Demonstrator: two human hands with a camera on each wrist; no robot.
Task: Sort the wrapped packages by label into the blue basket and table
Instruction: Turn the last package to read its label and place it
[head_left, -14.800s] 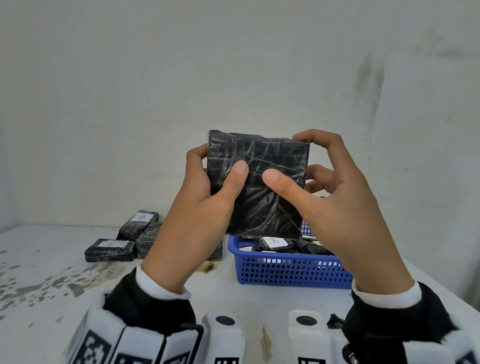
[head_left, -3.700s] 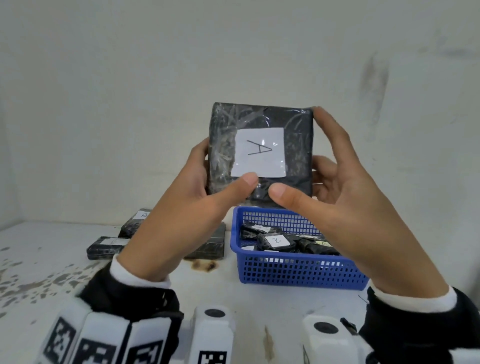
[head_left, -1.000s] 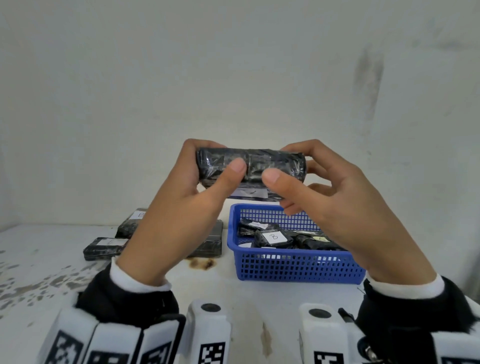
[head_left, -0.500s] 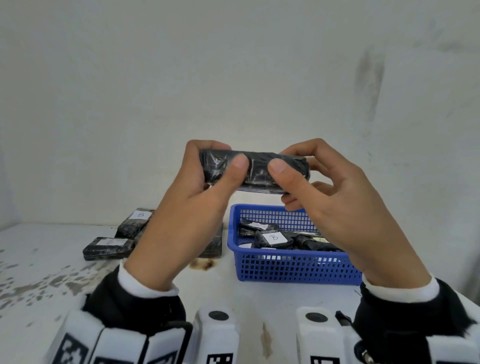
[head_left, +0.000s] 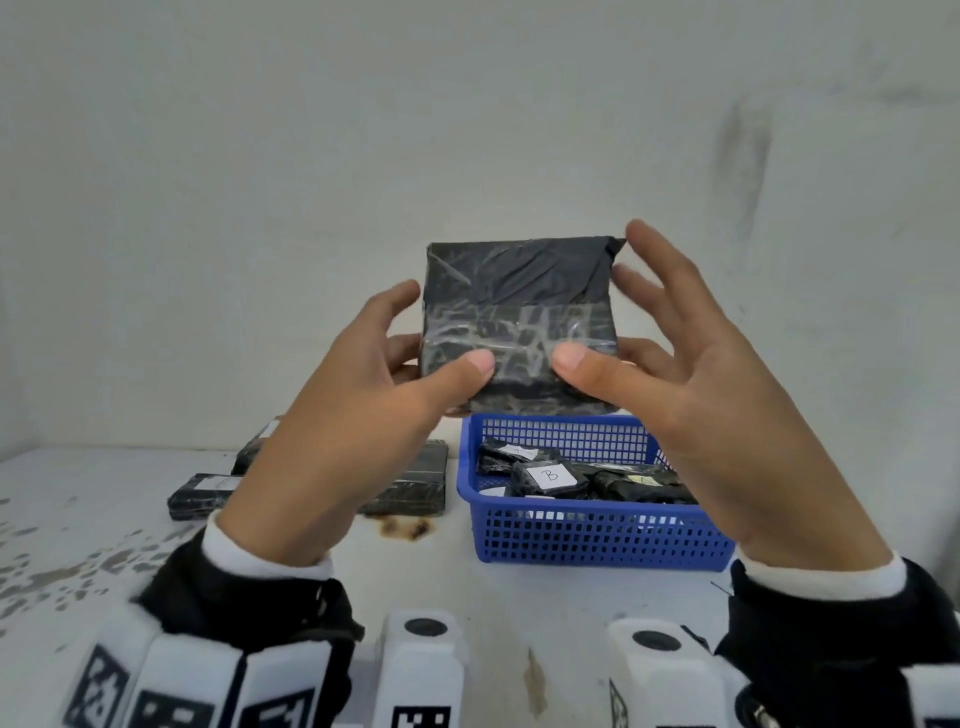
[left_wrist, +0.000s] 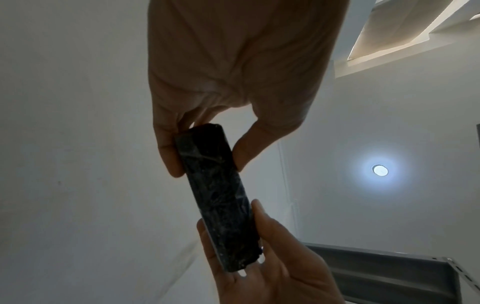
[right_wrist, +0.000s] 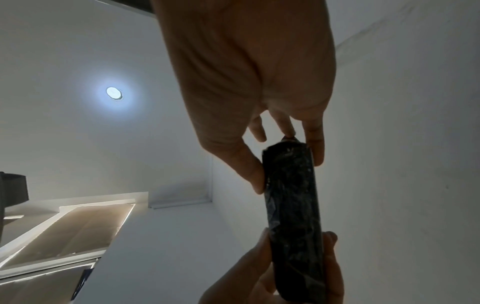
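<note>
Between the two hands, a black wrapped package is standing upright above the blue basket; the left hand is pinching its left side, thumb in front, while the right hand is pinching its right side, upper fingers spreading loosely.

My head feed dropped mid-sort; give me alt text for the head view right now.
Both hands, left hand and right hand, hold a black wrapped package upright above the blue basket, no label facing the camera. More packages lie on the table to its left.
</note>
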